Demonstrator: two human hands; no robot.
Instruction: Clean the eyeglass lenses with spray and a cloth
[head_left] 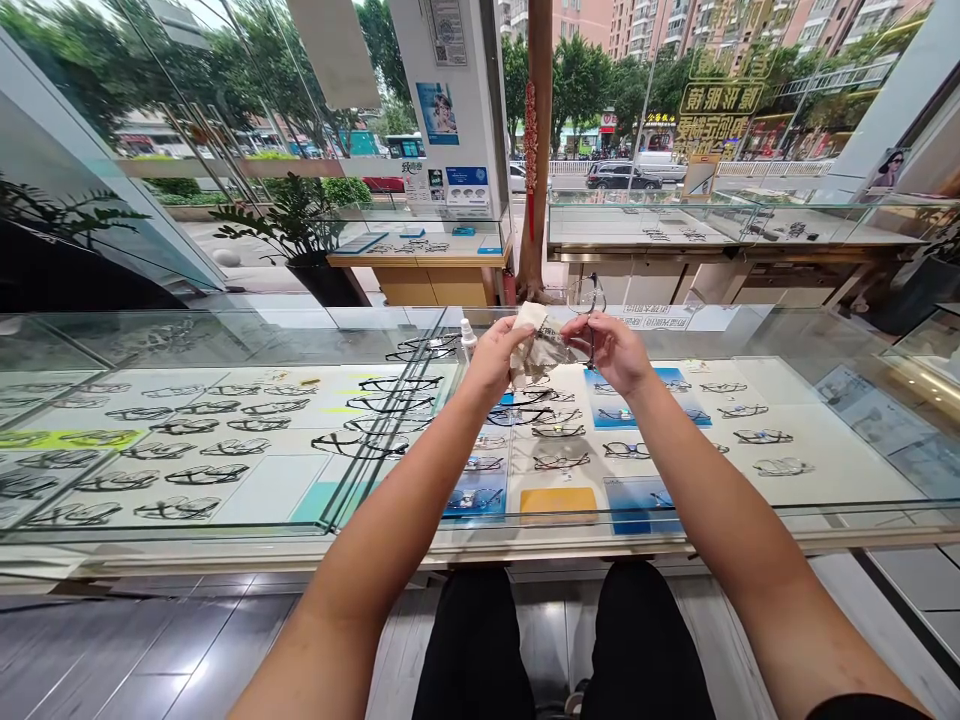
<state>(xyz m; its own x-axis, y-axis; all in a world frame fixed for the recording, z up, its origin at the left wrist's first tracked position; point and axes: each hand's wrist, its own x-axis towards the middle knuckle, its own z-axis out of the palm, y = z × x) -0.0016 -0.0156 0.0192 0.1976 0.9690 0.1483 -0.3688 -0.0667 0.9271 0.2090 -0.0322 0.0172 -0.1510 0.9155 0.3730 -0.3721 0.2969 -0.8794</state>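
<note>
My left hand (493, 356) is closed on a pale cleaning cloth (541, 345), which bunches up and hangs between my hands over the glass counter. With the fingertips of my right hand (619, 352) I pinch a pair of thin-rimmed eyeglasses (598, 293), held upright. The cloth's right edge reaches the fingers of my right hand; whether they also grip it I cannot tell. Just left of my left hand stands a white spray bottle (467, 338). Several dark eyeglass frames (386, 404) lie to the left of my left forearm.
Inside the glass display counter (247, 490) are rows of eyeglasses, blue display cards (645, 398) and a yellow card (557, 502). More display cases (720, 235) stand across the aisle by the windows. A potted plant (289, 235) and a wooden post (534, 150) are beyond the counter.
</note>
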